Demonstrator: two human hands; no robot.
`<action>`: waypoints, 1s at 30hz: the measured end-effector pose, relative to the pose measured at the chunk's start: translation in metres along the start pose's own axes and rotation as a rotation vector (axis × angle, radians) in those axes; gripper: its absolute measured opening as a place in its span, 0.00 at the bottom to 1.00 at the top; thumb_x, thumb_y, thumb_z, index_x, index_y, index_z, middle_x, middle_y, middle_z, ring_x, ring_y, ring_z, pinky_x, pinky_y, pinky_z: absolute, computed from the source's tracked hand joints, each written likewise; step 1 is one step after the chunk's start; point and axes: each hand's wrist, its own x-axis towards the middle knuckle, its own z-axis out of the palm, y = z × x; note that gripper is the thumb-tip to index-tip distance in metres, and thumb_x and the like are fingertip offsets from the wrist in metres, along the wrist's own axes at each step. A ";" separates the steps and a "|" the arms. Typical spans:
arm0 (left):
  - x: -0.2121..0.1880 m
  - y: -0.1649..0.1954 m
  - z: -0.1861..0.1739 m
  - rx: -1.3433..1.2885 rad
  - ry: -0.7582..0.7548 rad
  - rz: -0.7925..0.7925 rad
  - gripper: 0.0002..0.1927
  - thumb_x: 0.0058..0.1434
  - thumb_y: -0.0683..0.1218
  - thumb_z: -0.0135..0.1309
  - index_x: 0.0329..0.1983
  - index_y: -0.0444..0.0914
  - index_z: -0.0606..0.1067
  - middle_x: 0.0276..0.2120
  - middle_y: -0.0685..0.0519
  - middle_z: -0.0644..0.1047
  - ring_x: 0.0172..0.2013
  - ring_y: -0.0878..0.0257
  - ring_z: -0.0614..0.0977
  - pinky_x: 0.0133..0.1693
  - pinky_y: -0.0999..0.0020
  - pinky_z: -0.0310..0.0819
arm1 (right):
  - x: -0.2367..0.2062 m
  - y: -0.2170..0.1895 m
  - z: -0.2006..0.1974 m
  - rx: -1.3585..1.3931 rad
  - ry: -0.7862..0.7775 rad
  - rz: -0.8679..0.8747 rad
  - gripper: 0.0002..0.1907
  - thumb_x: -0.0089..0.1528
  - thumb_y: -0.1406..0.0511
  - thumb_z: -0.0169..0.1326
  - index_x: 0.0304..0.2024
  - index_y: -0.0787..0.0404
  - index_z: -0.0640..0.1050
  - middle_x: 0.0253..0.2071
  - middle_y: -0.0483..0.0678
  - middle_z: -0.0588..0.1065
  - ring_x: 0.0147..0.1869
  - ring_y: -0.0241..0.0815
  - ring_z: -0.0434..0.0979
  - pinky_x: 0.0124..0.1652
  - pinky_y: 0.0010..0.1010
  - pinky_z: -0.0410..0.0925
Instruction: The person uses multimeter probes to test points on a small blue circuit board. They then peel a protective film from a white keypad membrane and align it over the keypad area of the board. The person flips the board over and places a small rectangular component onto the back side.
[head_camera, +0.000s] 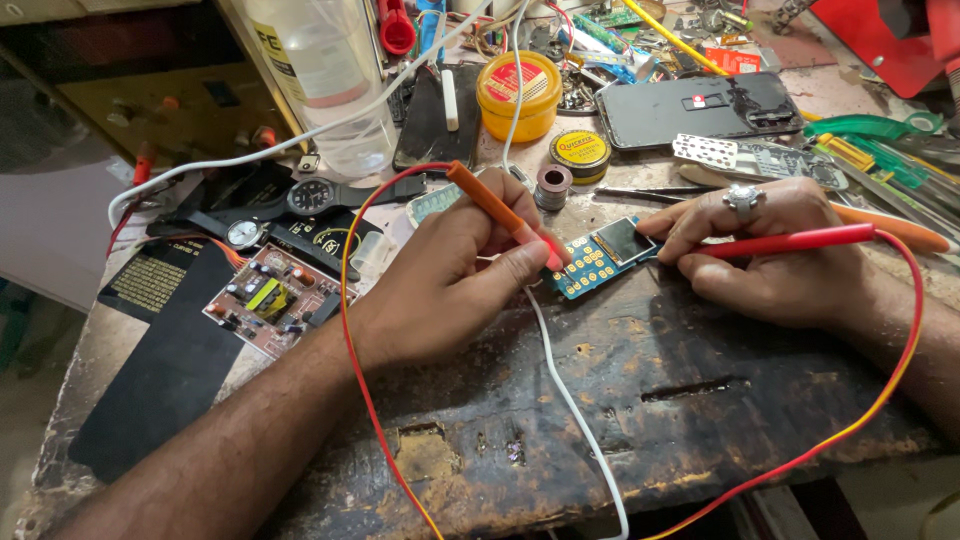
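left hand (450, 275) fingers pinching orange probe (497, 210), right hand (770, 250) fingers pinching red probe (790, 241), small blue circuit board (600, 258) flat on desk (640, 400) between both fingertips, long axis left-right.

Light is coming in pretty even and soft from above, so the bench (640, 400) is looking bright in the middle and nothing is blowing out. Both hands are casting only faint shadows toward the near edge. The phone back (700, 108) is catching a dull sheen, and the bottle (330, 70) is throwing a few small glints. The far left is sitting darker and murkier. Focus is holding sharp on the little board (600, 258), while the top clutter and the corners are going slightly soft, with a bit of wide-angle stretching at the edges.
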 end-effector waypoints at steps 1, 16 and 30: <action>0.001 0.000 0.000 -0.017 -0.006 0.023 0.08 0.71 0.44 0.50 0.45 0.36 0.65 0.43 0.53 0.80 0.48 0.70 0.82 0.49 0.72 0.78 | 0.000 0.000 0.000 -0.012 0.003 -0.005 0.03 0.52 0.72 0.60 0.29 0.62 0.82 0.43 0.53 0.85 0.45 0.36 0.86 0.42 0.27 0.77; 0.000 0.005 -0.006 0.118 0.008 0.027 0.08 0.70 0.45 0.51 0.43 0.37 0.67 0.39 0.56 0.79 0.45 0.71 0.82 0.45 0.72 0.76 | 0.004 0.000 0.001 0.000 -0.001 -0.010 0.04 0.52 0.71 0.60 0.30 0.62 0.82 0.44 0.53 0.84 0.44 0.35 0.86 0.41 0.26 0.77; -0.001 0.004 -0.008 -0.143 -0.015 -0.047 0.06 0.70 0.43 0.48 0.45 0.37 0.65 0.41 0.52 0.79 0.47 0.68 0.82 0.49 0.69 0.78 | 0.005 0.001 0.001 -0.022 0.005 -0.031 0.03 0.52 0.71 0.59 0.30 0.62 0.82 0.42 0.53 0.84 0.46 0.36 0.86 0.41 0.27 0.77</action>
